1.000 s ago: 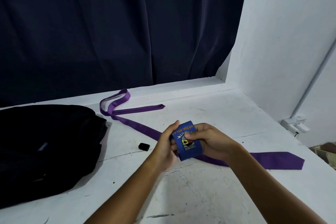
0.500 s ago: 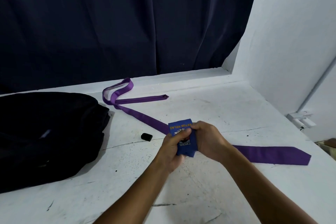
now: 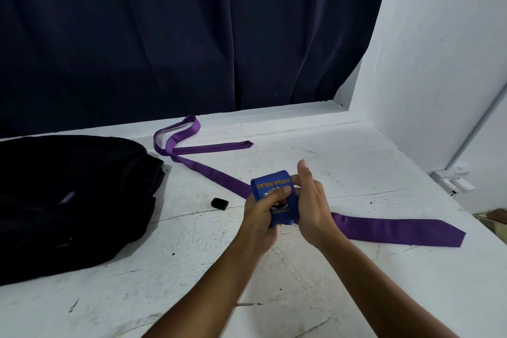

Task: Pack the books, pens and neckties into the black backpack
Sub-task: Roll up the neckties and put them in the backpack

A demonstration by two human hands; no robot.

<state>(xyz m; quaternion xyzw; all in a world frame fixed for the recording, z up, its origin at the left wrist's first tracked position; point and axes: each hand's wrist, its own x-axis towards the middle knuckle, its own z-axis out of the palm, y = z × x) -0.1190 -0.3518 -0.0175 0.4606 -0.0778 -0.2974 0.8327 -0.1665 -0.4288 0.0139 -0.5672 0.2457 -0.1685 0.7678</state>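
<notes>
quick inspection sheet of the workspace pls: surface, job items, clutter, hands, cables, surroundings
Surface: white table, scuffed, with dark marks.
Job's things: black backpack lying at the left; purple necktie stretched out flat on the table, its thin end looped near the back; rolled blue necktie with yellow lettering, held above the table. No books or pens in view.
Clutter: small black object beside the backpack, kind unclear.
Hands: left hand and right hand both grip the blue roll.
Cables: nothing seen.
Surroundings: dark curtain behind; white wall and white pipe at the right.
</notes>
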